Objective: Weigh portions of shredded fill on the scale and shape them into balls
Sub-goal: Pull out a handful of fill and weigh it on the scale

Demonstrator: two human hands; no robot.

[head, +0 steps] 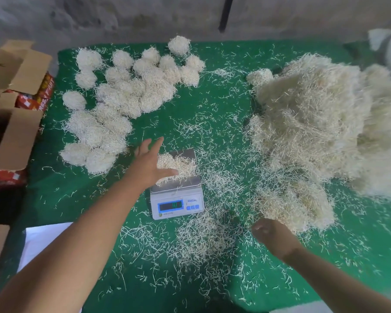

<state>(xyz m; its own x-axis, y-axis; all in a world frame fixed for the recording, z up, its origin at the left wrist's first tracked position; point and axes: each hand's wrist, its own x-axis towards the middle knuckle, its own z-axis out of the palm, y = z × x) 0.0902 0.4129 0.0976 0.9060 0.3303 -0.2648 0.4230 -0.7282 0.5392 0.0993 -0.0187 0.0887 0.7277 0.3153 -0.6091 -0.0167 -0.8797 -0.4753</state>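
Head view: the left hand (150,162) is spread wide, fingers straight, touching a small portion of fill (178,164) on the scale (177,199). The right hand (272,234) is loosely curled near the loose pile (321,123); I cannot tell if it holds any bits. Many finished balls (120,102) sit at the left of the green tabletop (190,105). Lots of fill is still left to weigh.

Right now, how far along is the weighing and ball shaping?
Done: a cluster of finished balls sits at the far left of the green cloth. In hand: the left hand touches a portion of fill on the scale; the right hand hangs curled nearby. Left: a large heap of shredded fill on the right, so plenty remains.
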